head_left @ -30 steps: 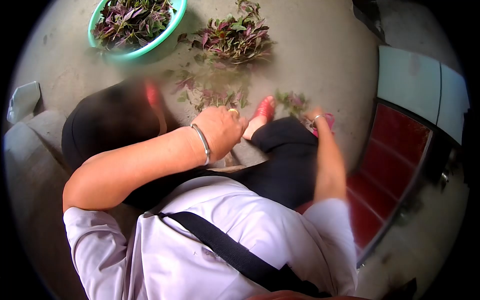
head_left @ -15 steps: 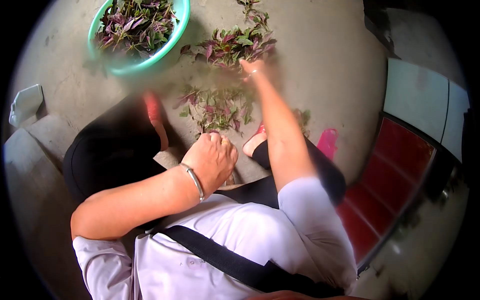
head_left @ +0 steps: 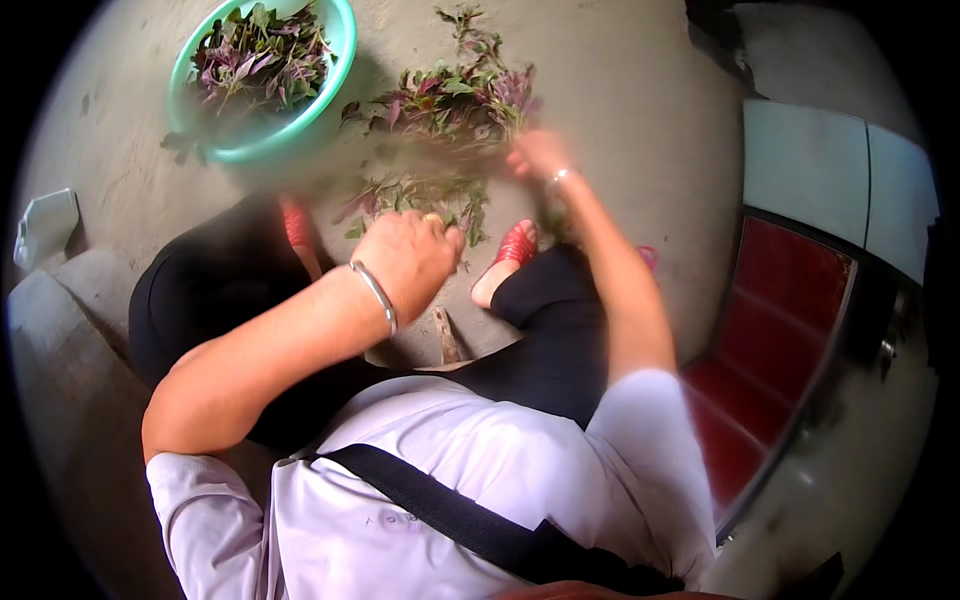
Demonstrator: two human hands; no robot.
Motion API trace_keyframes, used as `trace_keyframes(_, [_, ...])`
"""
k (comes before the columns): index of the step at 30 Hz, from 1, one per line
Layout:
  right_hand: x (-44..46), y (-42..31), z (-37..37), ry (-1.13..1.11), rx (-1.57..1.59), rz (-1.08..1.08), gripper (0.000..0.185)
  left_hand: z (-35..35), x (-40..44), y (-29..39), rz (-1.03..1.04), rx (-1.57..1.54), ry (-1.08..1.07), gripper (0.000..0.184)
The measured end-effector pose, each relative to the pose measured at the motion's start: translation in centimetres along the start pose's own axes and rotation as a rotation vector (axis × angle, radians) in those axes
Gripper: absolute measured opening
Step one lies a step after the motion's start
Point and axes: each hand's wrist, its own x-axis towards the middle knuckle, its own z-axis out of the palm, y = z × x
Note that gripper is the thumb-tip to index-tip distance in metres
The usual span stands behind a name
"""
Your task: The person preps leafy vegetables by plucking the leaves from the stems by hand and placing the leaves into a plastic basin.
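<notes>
My left hand [head_left: 408, 258], with a silver bangle at the wrist, is curled closed above my lap, back of the hand up; whatever it grips is hidden below. Just beyond it a loose scatter of leafy stems [head_left: 470, 205] lies on the floor. My right hand [head_left: 540, 157] is at the lower right edge of a pile of purple-green leafy stems [head_left: 450, 105], fingers blurred and pressed together; what they hold is too unclear to name. At the upper left a green basin [head_left: 346, 50] holds more purple-green leaves [head_left: 262, 58].
Concrete floor [head_left: 640, 120] surrounds the greens. My red sandal [head_left: 516, 245] shows between my hands. A pink object [head_left: 648, 258] lies partly hidden by my right forearm. A red and pale panelled unit [head_left: 790, 290] stands at right, a clear plastic container [head_left: 48, 225] at far left.
My right hand has gone from beside the pink object up to the leaf pile, then slightly back to the right. My left hand stays curled, shifting a little. The view has also moved slightly.
</notes>
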Motion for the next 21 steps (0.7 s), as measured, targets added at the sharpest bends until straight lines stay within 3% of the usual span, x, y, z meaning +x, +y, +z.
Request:
trace_keyframes(5, [-5.4,-2.7,-2.2,0.04,-0.051,-0.23,0.025,0.2,2.8,-1.8,-0.118,-0.438,0.28,0.023])
trace_keyframes(9, [-9.7,-4.0,-2.3,0.061,0.025,-0.403,0.025,-1.0,5.6,-2.2,-0.149,-1.041,0.164,0.043])
trace_keyframes(12, [-14.2,-6.1,-0.5,0.15,0.048,-0.411,0.022,-2.0,6.3,-1.0,-0.247,-1.597,0.086,0.058])
trace_keyframes(13, [-14.8,-6.2,0.0,0.17,0.035,-0.431,0.02,-2.0,6.6,-0.9,-0.245,-1.659,0.081,0.056])
trace_keyframes(15, [-16.1,-6.4,0.7,0.294,-0.303,-0.634,0.015,-1.8,7.5,-1.0,-0.244,-1.784,0.07,0.051])
trace_keyframes(17, [-16.0,-6.1,1.2,0.35,-0.448,-0.775,0.015,-1.6,7.6,-0.9,-0.216,-1.838,0.173,0.034])
trace_keyframes(20, [-15.9,-6.6,0.8,0.268,-0.431,-0.805,0.018,-1.7,7.8,-0.9,-0.264,-1.938,0.194,0.016])
trace_keyframes(21, [-15.6,-6.5,0.8,0.201,-0.268,-0.715,0.019,-1.7,8.1,-1.0,-0.268,-1.901,0.197,0.016])
